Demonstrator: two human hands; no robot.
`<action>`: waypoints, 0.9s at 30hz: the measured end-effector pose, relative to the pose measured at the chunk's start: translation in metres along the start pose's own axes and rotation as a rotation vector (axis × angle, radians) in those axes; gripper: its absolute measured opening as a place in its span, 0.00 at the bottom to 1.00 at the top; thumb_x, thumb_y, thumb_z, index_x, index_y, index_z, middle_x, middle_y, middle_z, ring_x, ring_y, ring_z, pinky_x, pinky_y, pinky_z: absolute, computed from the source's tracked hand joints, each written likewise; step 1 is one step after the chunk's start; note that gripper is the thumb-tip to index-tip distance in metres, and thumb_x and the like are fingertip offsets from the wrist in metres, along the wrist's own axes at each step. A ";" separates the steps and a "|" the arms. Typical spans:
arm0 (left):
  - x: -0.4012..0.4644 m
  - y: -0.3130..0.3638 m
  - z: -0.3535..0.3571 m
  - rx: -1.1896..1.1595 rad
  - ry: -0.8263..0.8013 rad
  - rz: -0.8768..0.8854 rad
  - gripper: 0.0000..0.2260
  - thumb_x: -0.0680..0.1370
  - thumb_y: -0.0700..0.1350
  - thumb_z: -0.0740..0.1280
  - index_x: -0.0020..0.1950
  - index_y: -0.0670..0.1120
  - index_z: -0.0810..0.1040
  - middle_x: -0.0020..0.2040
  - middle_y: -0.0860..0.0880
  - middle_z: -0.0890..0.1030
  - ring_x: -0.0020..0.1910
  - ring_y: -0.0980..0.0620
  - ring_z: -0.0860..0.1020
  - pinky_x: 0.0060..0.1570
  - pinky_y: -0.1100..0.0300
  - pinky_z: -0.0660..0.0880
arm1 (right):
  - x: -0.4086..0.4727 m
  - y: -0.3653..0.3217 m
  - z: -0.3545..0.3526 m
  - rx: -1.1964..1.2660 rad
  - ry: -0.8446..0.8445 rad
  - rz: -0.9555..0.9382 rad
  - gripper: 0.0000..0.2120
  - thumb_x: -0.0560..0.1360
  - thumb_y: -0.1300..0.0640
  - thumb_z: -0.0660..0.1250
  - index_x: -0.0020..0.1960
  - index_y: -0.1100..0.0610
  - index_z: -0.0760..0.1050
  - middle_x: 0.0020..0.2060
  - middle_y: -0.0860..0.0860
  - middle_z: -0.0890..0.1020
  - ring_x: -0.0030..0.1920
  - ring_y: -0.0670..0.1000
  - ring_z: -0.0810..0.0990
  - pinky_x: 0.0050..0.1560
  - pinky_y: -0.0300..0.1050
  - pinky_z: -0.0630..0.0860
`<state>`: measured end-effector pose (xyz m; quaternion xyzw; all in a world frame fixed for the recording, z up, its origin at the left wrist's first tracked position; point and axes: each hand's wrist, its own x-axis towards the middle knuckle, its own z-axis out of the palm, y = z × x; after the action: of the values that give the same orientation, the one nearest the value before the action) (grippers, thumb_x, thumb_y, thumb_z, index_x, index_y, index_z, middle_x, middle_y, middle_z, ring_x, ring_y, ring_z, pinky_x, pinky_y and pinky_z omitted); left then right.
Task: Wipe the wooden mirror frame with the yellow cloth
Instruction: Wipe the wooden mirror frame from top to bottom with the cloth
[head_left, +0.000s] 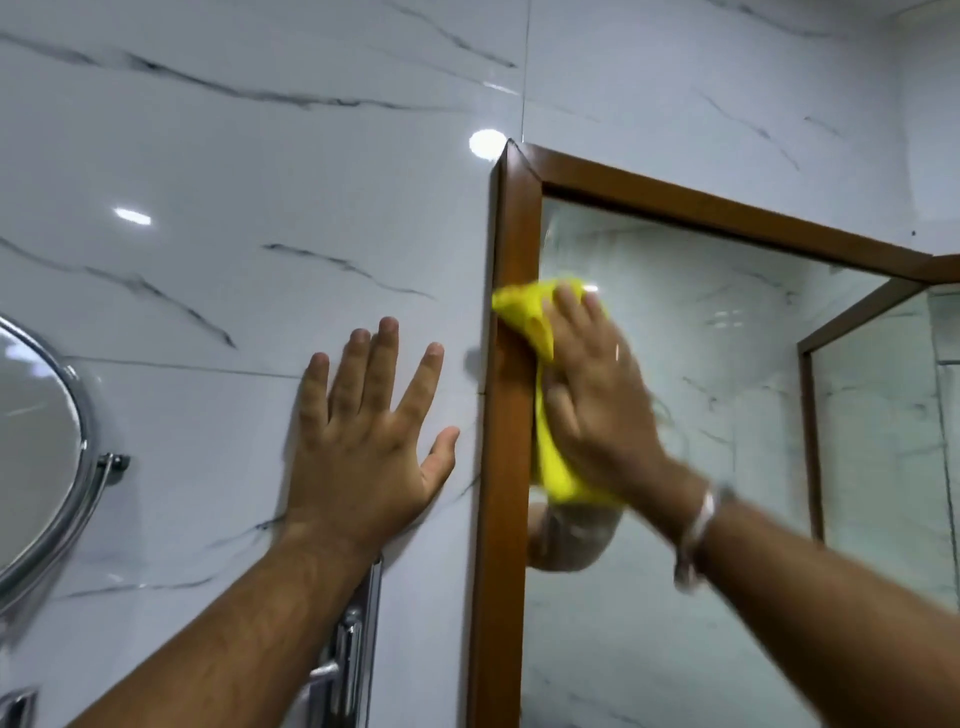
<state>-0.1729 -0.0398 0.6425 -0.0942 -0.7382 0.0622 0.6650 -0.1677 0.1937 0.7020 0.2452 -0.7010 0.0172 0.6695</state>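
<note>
The wooden mirror frame (511, 244) runs up the wall at centre, with its top rail slanting off to the right. My right hand (597, 400) presses the yellow cloth (524, 306) flat against the inner edge of the frame's left upright and the glass beside it; the hand is blurred. The cloth sticks out above my fingers and below my palm. My left hand (369, 436) lies flat on the marble wall just left of the frame, fingers spread, holding nothing. A silver bracelet sits on my right wrist.
A round chrome-rimmed mirror (47, 441) on a bracket hangs at the left edge. Chrome fittings (348, 654) are fixed to the wall under my left forearm. The mirror glass (727, 415) reflects marble tiles and another framed pane.
</note>
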 end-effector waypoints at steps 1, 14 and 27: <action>-0.002 0.001 0.002 0.000 0.006 -0.001 0.35 0.78 0.64 0.51 0.82 0.50 0.55 0.82 0.39 0.47 0.81 0.40 0.46 0.77 0.37 0.49 | -0.044 -0.014 0.008 0.009 -0.010 -0.005 0.32 0.75 0.55 0.59 0.78 0.52 0.54 0.78 0.53 0.56 0.78 0.56 0.52 0.78 0.51 0.52; -0.082 0.044 -0.025 -0.061 -0.119 -0.051 0.33 0.79 0.55 0.66 0.81 0.47 0.59 0.81 0.38 0.53 0.79 0.36 0.53 0.76 0.37 0.49 | -0.153 -0.044 -0.007 -0.004 -0.211 -0.017 0.31 0.76 0.59 0.61 0.77 0.56 0.54 0.76 0.58 0.58 0.77 0.61 0.52 0.75 0.60 0.55; -0.255 0.085 0.025 -0.051 -0.072 0.073 0.27 0.83 0.47 0.57 0.79 0.38 0.59 0.79 0.38 0.58 0.80 0.40 0.50 0.78 0.43 0.45 | -0.237 -0.085 0.032 0.045 -0.081 0.100 0.28 0.79 0.52 0.54 0.78 0.52 0.51 0.78 0.53 0.53 0.78 0.60 0.52 0.77 0.57 0.50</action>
<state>-0.1682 -0.0128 0.3741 -0.1356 -0.7590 0.0708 0.6329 -0.1697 0.1836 0.4486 0.2252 -0.7384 0.0565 0.6332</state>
